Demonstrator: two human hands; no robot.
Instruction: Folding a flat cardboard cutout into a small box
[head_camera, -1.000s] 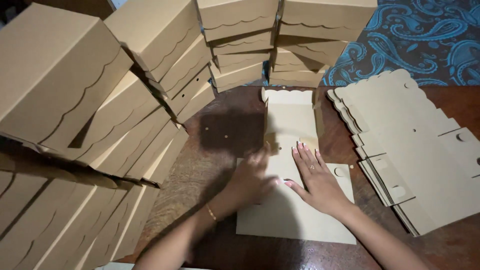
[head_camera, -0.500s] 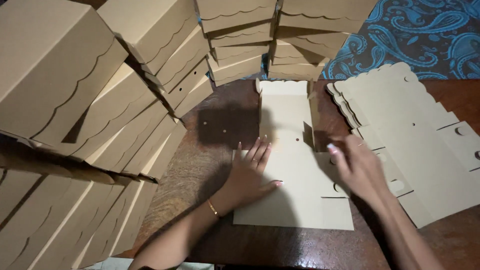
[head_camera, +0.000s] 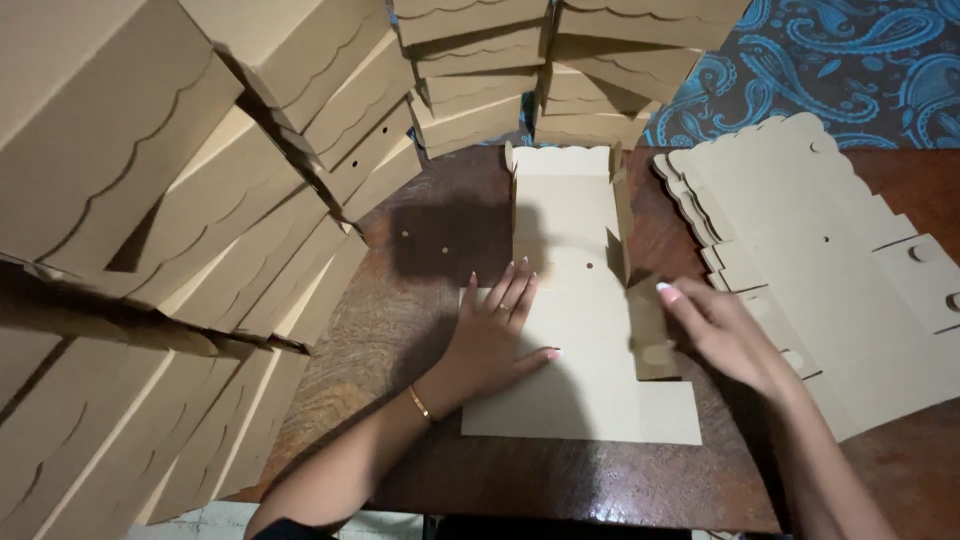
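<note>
The right hand (head_camera: 725, 335) has lifted the side flap (head_camera: 648, 325), fingers pinching it; the left hand (head_camera: 495, 335) lies flat, fingers spread, on the cardboard blank (head_camera: 585, 390). Crease along the score while keeping that panel pinned.

**Tan board, dark wood, blue paisley**

The box blank (head_camera: 580, 370) on the table is pale tan, plain, with a scalloped far edge. The pile of blanks (head_camera: 830, 270) at right is the same tan, its edges scalloped too. The folded boxes (head_camera: 170, 200) stacked at left and far are a slightly deeper tan-brown, each with a wavy scallop line across its lid. The table (head_camera: 400, 330) is dark reddish-brown wood with a mottled grain. The cloth (head_camera: 850, 60) at far right is bright blue with a dark navy paisley pattern. The bracelet (head_camera: 420, 404) on the left wrist is gold. The nails (head_camera: 667, 291) of both hands are pale pink.
</note>
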